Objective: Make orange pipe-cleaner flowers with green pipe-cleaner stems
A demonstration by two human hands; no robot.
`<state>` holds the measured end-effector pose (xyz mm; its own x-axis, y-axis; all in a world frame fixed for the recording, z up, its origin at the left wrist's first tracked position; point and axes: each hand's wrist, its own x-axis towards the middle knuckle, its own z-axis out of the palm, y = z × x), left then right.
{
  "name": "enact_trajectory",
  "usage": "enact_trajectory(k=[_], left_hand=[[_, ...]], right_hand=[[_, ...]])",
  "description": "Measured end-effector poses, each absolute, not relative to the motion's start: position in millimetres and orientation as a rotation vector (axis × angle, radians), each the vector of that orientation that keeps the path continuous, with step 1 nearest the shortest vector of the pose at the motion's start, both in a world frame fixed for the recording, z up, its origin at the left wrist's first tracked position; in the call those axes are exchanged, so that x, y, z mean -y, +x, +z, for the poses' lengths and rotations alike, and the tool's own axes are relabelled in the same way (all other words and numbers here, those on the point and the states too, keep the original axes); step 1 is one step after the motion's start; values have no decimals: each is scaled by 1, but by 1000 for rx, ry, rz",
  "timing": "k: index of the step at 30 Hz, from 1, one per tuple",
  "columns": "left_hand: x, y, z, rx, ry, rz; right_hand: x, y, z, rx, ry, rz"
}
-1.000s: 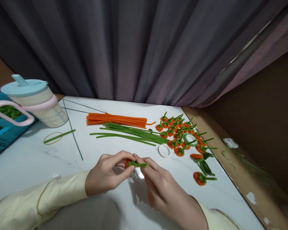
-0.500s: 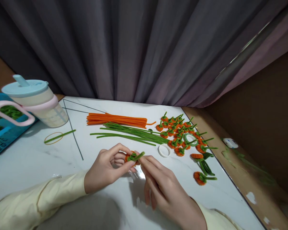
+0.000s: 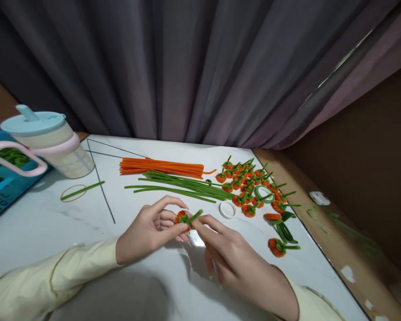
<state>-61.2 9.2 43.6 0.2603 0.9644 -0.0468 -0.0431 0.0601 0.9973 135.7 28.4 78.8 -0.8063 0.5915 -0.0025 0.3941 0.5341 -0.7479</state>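
Between the thumb and fingers of my left hand (image 3: 150,229) is a small orange pipe-cleaner pumpkin (image 3: 181,217). Its green top faces me, and a green stem juts up to the right. My right hand (image 3: 232,254) meets the pumpkin's right side with its index fingertip; its thumb is mostly hidden behind the fingers. Just beyond the hands lie a bundle of green pipe cleaners (image 3: 183,186) and a bundle of orange pipe cleaners (image 3: 162,167). Many similar finished pumpkins (image 3: 249,210) are clustered to the right, with one lone pumpkin (image 3: 276,247) nearer me.
A white tape ring (image 3: 227,209) and a green tape roll (image 3: 264,194) lie by the cluster. Dark green looped pieces (image 3: 286,232) are at the right. A lidded cup (image 3: 67,151) and a blue basket (image 3: 6,191) stand left, near a rubber band (image 3: 73,193).
My left index finger has lifted off the pumpkin's top, showing more orange. The stem points up more. My right hand has shifted slightly right.
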Motion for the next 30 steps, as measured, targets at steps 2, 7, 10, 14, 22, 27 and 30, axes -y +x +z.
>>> enact_trajectory(k=[2, 7, 10, 14, 22, 27, 30], left_hand=[[-9, -61, 42, -1011, 1285, 1038], [-10, -61, 40, -1045, 1279, 1115], [-9, -62, 40, -1041, 1277, 1120], [-9, -62, 41, -1035, 1291, 1091], [-13, -63, 50, -963, 1146, 946], [-17, -66, 50, -890, 1032, 910], [-19, -66, 50, -894, 964, 899]], right_hand=[[-29, 135, 78, 2472, -815, 1156], [-27, 133, 69, 2183, -919, 1340], [-26, 132, 64, 2091, -977, 1412], [-26, 130, 63, 1976, -1011, 1565], [-26, 133, 75, 2216, -910, 1185], [-26, 137, 76, 2364, -840, 994], [-26, 139, 75, 2440, -833, 958]])
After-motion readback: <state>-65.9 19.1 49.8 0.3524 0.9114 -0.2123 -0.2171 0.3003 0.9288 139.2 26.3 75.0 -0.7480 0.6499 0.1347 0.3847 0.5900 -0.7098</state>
